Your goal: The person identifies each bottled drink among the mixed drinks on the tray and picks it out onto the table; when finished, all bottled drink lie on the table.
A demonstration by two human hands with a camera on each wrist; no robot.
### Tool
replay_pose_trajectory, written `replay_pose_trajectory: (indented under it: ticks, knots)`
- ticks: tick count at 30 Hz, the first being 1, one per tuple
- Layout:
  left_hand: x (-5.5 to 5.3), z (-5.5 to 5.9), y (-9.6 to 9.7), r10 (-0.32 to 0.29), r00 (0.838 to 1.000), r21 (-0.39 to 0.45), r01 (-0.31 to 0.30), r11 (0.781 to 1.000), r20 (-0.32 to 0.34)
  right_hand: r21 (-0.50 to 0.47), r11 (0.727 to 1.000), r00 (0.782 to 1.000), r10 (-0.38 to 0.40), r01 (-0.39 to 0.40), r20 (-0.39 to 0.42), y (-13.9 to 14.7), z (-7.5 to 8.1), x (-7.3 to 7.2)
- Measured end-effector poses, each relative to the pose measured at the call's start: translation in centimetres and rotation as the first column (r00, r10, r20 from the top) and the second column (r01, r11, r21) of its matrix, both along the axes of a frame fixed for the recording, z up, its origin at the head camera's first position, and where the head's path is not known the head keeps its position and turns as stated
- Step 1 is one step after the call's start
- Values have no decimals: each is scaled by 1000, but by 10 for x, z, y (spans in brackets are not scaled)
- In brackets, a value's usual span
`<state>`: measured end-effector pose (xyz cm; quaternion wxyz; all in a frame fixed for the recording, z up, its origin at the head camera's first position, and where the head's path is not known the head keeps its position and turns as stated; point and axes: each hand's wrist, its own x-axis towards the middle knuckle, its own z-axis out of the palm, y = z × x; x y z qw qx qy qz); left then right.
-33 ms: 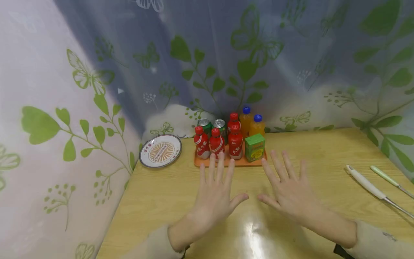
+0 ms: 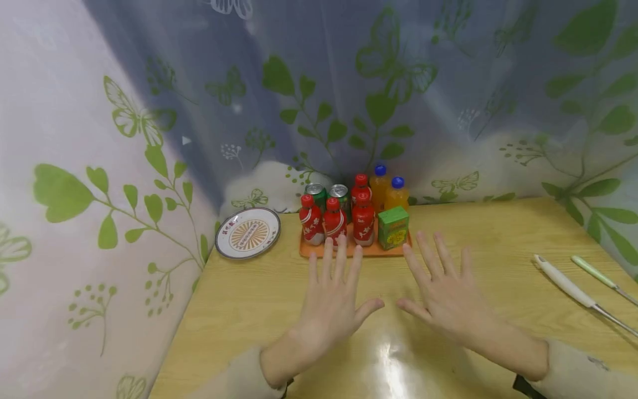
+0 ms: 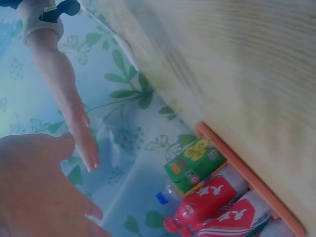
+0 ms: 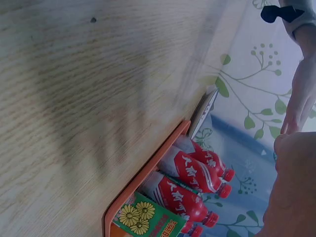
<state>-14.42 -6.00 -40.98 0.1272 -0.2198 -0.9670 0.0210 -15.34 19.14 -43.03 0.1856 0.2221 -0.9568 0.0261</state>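
Note:
My left hand is held palm down over the table, its fingers straight and spread, holding nothing. Mirroring it, my right hand also has straight, spread fingers and holds nothing. Just beyond the fingertips lies an orange tray. Several red-capped bottles with red labels stand on it, with a green carton at its right front. Behind them are two drink cans, partly hidden, and two blue-capped orange drink bottles. In the right wrist view the carton shows yellow flowers.
A white patterned plate is at the back left of the wooden table. To the right lie a white-handled utensil and a green-handled one, their far ends out of frame. A leaf-and-butterfly printed curtain borders the back and left.

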Motion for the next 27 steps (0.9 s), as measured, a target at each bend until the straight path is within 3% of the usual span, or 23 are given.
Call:
replay_pose_trajectory:
  ticks: [3, 7, 11, 16, 19, 22, 27]
  knots:
    - [0, 0, -2, -1, 1000, 17, 1, 1000, -3, -21, 1000, 1000, -1, 1, 5, 2, 0, -5]
    - [-11, 2, -13, 4, 999, 157, -9, 988, 33, -75, 997, 1000, -4, 2, -28, 8, 2, -30]
    - [-37, 2, -32, 24, 998, 341, -45, 939, 65, -122, 992, 997, -24, 14, -77, 17, 7, -65]
    - [-73, -8, -60, 78, 992, 475, -116, 872, 101, -180, 982, 998, -65, 61, -18, 28, 13, -104]
    - [-90, -17, -74, 106, 978, 534, -188, 824, 181, -211, 974, 997, -77, 81, 28, 32, 14, -122]
    - [-104, -25, -84, 125, 951, 561, -269, 783, 281, -233, 968, 995, -82, 91, 51, 33, 14, -137]
    - [-120, -37, -94, 127, 919, 567, -335, 753, 374, -257, 960, 992, -89, 110, 92, 31, 11, -156]
